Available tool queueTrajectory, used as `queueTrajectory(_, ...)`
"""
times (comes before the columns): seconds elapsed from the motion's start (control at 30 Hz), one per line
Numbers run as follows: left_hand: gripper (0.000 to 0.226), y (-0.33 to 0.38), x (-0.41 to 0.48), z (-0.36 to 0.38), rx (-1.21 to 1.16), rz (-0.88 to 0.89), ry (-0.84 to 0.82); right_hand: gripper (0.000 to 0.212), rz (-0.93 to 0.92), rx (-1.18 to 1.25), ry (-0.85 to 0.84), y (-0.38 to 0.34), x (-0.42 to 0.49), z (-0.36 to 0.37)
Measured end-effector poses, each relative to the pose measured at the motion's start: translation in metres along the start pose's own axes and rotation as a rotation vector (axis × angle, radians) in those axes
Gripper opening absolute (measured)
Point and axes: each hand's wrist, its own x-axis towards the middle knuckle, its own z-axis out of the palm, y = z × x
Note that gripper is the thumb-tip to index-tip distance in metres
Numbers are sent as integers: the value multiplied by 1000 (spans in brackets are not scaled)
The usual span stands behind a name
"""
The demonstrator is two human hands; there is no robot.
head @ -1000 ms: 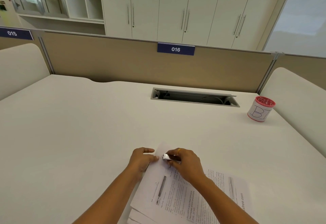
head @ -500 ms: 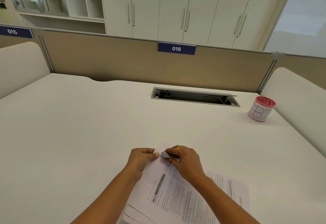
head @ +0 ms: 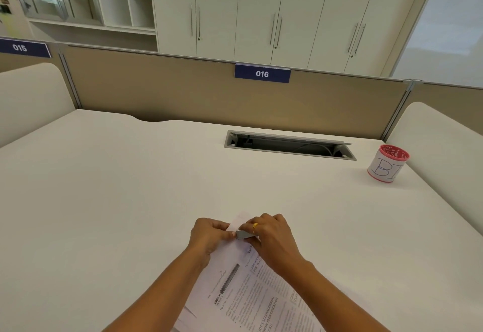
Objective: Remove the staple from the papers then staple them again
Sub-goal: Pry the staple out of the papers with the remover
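We are at the wide pale desk (head: pixel 104 201), and the papers (head: pixel 256 297) lie at the lower middle of the frame, their printed top sheet running off the bottom edge. Both hands meet at the far corner of the stack. The left hand (head: pixel 206 237) has its fingers curled, pinching that corner. The right hand (head: pixel 271 237) has its fingers closed around a small grey metal tool (head: pixel 243 234), whose tip sits at the corner just beside the left thumb.

We judge this to be step 1, working the staple out. The staple itself is too small to see, so we cannot tell whether it is out yet. The next move calls for a firm hold on the corner and a careful pull, so the sheets do not tear.

Around us, a cable slot (head: pixel 287 146) sits at the middle right and a red-rimmed cup (head: pixel 386 164) at the right edge, both well apart from the hands. Nothing stands in the way. We see no stapler in the frame.
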Motion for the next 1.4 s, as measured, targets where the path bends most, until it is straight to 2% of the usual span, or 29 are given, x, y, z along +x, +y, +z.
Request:
queueTrajectory(0.17, 19, 0, -1, 1, -2, 15, 11, 29, -39, -57, 1, -3, 2, -1)
queueTrajectory(0.57, 15, -11, 0, 3, -61, 6, 54, 26, 125, 54, 0, -7, -1, 9)
queueTrajectory(0.8, 32, -12, 2, 6, -92, -9, 78, 23, 241, 182, 41, -7, -1, 15)
queueTrajectory(1.23, 23, -13, 3, 6, -199, -15, 75, 20, 470, 541, 45, -9, -4, 15)
queueTrajectory(1.4, 28, -12, 3, 5, -216, -12, 58, 20, 520, 626, 43, -10, -4, 13)
